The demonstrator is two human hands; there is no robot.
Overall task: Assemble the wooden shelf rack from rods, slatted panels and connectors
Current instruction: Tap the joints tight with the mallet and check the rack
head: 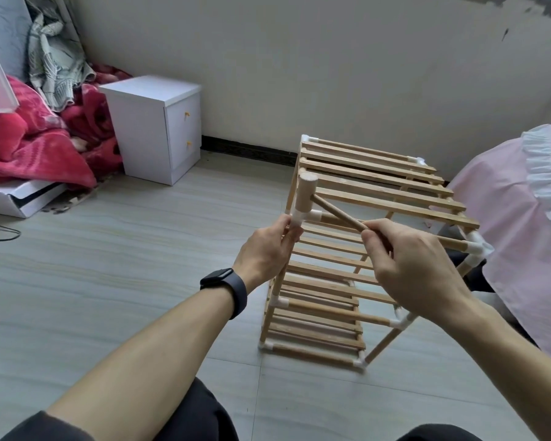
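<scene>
Nearest, a dark smartwatch (225, 286) bands the wrist of the left hand (264, 249), whose grip pinches the upright rod (279, 281) of the rack (331, 313) just under the near top corner, most likely to steady that post against a blow. The right hand (407, 259) has its grip curled round the thin handle of a small wooden mallet (306, 194), held far back along the shaft, which would give the head more swing. The pale cylindrical head sits on or just above the white plastic connector (303, 216) capping that post; it looks as if this joint is being tapped home. The rack stands upright on the floor (124, 249), close in front of the person, and seems nearly built: round, light-wood rods run between white corner fittings, and the flat slats of the top slatted panel (379, 173) lie in parallel, with at least two more slatted tiers below it. The floor is smooth, grey, wood-grain plank. Just right of the rack hangs a pink cloth (522, 218) with a white frill. Further off to the left stands a boxy white cabinet (153, 128) with two small yellow knobs, beside a rumpled red blanket (29, 138). Behind everything rises a plain off-white wall (299, 58).
</scene>
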